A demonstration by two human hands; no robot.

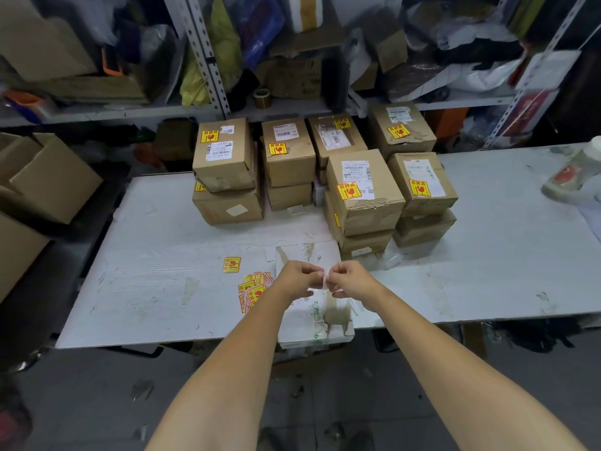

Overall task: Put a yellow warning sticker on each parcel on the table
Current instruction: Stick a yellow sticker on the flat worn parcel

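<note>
A pale slip point(325, 277) is pinched by the left hand point(300, 276) and the right hand point(349, 278) just above the white parcel point(312, 317); whether it is sticker or backing cannot be told. Its adhesive may fold onto itself. The parcel appears to overhang the tabletop point(162, 288) edge and may tip when pressed. Spare stickers point(253, 288) lie left of it. Beyond it, the tops of the lower stacked parcels point(364, 190) are hidden.

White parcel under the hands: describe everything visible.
The white parcel is a shallow, cardboard-looking box lying flat at the near edge of the table, slightly overhanging it. Clear and brownish tape and green marks cross its top; no yellow sticker shows. The left hand and right hand, pinching a whitish slip, hide its middle.
</note>
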